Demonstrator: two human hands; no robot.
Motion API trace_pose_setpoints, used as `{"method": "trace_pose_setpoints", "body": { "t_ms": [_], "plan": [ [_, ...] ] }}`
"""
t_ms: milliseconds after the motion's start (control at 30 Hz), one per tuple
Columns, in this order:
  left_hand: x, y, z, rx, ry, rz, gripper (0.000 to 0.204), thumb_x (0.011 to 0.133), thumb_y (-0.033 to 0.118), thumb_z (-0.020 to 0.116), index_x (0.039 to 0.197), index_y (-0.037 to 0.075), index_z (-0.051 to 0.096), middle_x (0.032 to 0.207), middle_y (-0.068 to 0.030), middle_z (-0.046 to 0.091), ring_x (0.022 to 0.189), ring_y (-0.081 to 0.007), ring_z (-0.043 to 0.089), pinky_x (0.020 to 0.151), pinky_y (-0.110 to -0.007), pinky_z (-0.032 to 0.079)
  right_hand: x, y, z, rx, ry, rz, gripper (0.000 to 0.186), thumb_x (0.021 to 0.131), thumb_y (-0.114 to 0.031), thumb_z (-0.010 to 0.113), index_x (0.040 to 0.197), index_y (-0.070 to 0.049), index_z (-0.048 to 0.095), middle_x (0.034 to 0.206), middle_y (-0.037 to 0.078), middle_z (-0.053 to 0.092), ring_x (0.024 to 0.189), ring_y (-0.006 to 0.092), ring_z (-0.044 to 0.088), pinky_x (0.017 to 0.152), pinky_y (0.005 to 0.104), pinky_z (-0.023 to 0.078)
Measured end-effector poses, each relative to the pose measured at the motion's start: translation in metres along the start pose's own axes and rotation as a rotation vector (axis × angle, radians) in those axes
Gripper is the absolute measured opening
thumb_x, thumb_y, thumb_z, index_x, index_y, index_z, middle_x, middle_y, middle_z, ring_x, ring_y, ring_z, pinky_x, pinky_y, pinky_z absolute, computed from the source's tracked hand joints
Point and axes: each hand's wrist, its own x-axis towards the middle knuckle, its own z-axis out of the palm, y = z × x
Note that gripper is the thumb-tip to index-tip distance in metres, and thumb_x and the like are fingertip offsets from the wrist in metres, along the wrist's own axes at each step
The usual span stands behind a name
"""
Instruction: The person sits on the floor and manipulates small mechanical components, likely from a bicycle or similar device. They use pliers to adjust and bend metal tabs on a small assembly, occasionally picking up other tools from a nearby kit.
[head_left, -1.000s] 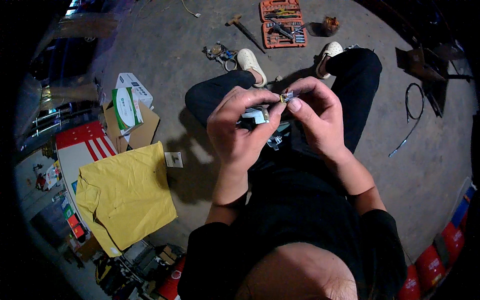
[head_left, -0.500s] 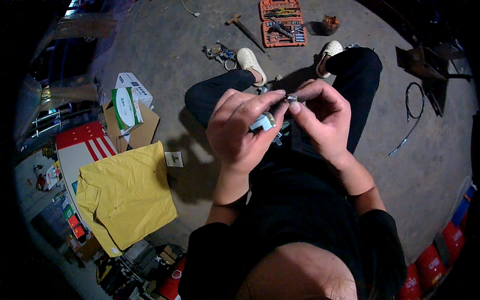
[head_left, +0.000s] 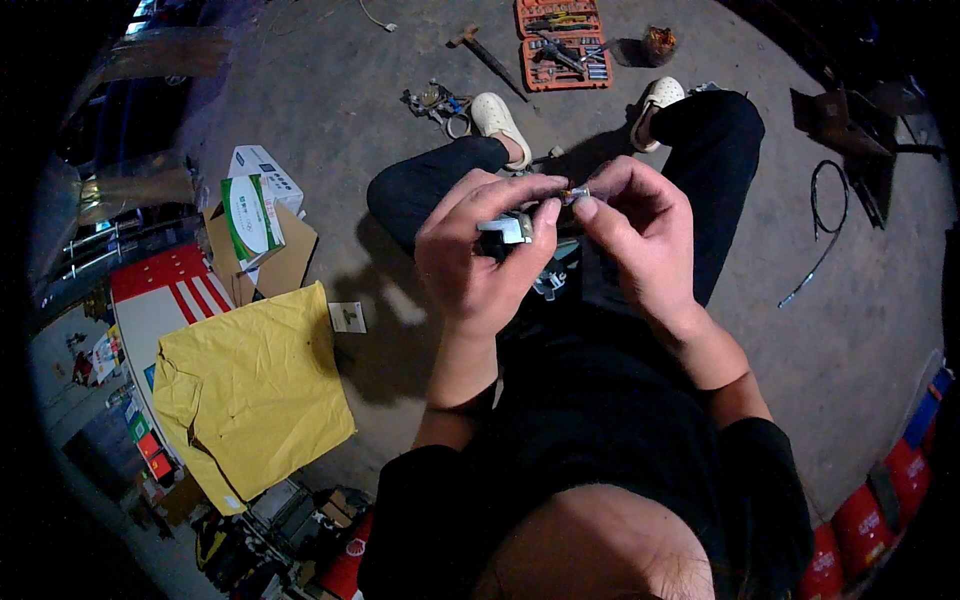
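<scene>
Head view: the left hand (head_left: 482, 255) and right hand (head_left: 645, 232) pinch a small shiny fitting (head_left: 576, 194) between their fingertips; a pale boxy part (head_left: 508, 231) shows inside the left hand's curl, its hold unclear. The fitting appears light, stiff and possibly slippery, best gripped by its outer edges.

Dim scene, light falling from the right, long soft shadows leftward across the floor (head_left: 310, 120), yellow envelope (head_left: 270, 390) evenly bright, shirt (head_left: 600, 430) sunk in near-black, faint blue glow upper left, fisheye bending toward the rim, black corners, held part (head_left: 576, 194) too small to make out.
</scene>
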Motion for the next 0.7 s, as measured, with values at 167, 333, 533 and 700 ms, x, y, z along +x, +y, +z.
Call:
{"method": "trace_pose_setpoints", "body": {
  "t_ms": [167,333,533,700],
  "plan": [
    [0.0,-0.004,0.002,-0.036,-0.043,-0.057,0.023,0.068,-0.002,0.071,0.089,0.004,0.067,0.079,-0.0088,0.065,0.071,-0.0211,0.063,0.065,-0.029,0.049,0.004,0.006,-0.003,-0.003,-0.022,0.034,0.012,0.077,-0.007,0.067,0.078,0.0,0.057,0.07,-0.003,0.054,0.065,0.0017,0.046,0.057,0.0184,0.037],
    [-0.006,-0.015,-0.003,0.047,-0.099,0.044,0.023,0.067,0.0,0.073,0.087,0.007,0.065,0.078,-0.0071,0.065,0.07,-0.0242,0.061,0.062,-0.032,0.048,-0.002,0.015,-0.008,-0.214,-0.098,-0.06,0.011,0.08,-0.01,0.063,0.083,0.0,0.058,0.07,-0.001,0.053,0.066,0.0048,0.046,0.058,0.0213,0.038],
    [-0.038,-0.034,-0.003,0.032,-0.186,-0.062,0.022,0.068,-0.002,0.072,0.086,0.005,0.062,0.077,-0.0066,0.062,0.069,-0.0237,0.059,0.062,-0.032,0.047,-0.014,0.039,-0.016,-0.274,-0.2,0.072,0.013,0.084,-0.013,0.061,0.083,0.0,0.058,0.066,0.002,0.053,0.063,0.0081,0.047,0.056,0.025,0.039],
    [-0.061,-0.045,-0.003,0.076,-0.253,-0.124,0.021,0.065,-0.003,0.072,0.083,0.004,0.062,0.074,-0.0079,0.058,0.068,-0.0241,0.056,0.061,-0.032,0.046,-0.023,0.067,-0.023,-0.001,-0.252,0.353,0.013,0.087,-0.014,0.057,0.082,-0.002,0.056,0.067,-0.001,0.053,0.063,0.0052,0.047,0.056,0.0213,0.037]
  ]
}}
